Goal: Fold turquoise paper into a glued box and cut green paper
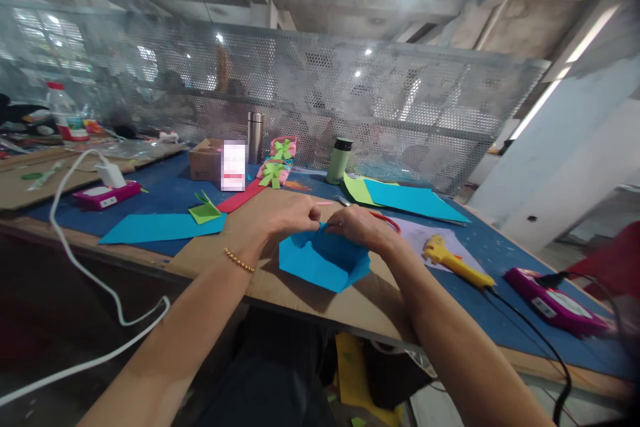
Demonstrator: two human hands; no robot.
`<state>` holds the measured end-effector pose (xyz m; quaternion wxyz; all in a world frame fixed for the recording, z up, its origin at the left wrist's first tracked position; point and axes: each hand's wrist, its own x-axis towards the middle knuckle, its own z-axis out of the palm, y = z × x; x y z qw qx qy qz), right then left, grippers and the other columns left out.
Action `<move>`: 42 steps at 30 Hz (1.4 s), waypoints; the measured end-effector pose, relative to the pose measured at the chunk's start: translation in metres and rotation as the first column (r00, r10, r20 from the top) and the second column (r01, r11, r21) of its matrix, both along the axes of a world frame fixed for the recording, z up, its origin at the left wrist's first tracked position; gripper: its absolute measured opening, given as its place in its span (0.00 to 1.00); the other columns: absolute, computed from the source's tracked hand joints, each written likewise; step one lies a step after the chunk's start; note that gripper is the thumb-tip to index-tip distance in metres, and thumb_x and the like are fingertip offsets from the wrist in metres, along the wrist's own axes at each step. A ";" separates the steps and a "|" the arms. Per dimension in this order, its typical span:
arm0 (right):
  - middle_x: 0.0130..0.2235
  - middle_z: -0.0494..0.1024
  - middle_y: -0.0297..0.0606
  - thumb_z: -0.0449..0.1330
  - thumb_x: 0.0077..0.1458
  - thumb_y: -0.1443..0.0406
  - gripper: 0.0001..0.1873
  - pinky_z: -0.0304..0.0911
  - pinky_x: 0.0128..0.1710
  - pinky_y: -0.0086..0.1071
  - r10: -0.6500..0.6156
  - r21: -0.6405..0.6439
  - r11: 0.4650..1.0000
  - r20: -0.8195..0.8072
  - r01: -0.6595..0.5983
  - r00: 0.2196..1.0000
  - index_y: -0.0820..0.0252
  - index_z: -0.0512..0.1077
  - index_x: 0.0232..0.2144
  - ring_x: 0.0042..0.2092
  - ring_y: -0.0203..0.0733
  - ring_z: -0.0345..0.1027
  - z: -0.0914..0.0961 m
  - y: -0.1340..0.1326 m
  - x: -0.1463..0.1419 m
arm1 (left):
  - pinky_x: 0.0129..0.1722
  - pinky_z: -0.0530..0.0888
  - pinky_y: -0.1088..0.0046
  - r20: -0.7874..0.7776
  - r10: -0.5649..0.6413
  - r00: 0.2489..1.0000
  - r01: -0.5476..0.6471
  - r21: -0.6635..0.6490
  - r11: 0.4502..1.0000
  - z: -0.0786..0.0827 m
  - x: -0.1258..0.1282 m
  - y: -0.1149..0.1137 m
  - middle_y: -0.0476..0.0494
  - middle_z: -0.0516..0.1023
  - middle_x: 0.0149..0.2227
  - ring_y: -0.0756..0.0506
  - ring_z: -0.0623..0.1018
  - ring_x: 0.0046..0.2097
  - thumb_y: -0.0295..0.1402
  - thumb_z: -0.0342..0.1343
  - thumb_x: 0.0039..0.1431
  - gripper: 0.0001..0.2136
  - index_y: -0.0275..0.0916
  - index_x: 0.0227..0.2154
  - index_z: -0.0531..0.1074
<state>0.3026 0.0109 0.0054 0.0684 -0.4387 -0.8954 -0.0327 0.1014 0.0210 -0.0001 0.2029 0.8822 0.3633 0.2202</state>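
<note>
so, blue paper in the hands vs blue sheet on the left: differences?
The held blue paper is folded and creased; the left blue sheet lies flat. The left hand and right hand pinch the held blue paper's top edge; the left blue sheet is untouched. The held paper rests on brown cardboard, the sheet mostly on the dark blue mat. Both are the same bright blue.

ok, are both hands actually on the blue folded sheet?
Touching. The head view shows the left hand and right hand pinching the top edge of the blue folded sheet, with no gap visible.
</note>
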 end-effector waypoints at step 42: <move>0.36 0.80 0.42 0.58 0.64 0.61 0.12 0.66 0.41 0.35 0.388 0.497 0.861 -0.504 -0.108 0.771 0.56 0.82 0.37 0.38 0.42 0.72 0.012 -0.006 0.023 | 0.55 0.71 0.62 0.611 -0.101 0.785 0.372 -0.335 0.865 0.012 -0.016 -0.007 0.40 0.81 0.49 0.44 0.76 0.51 0.32 0.66 0.53 0.20 0.41 0.51 0.78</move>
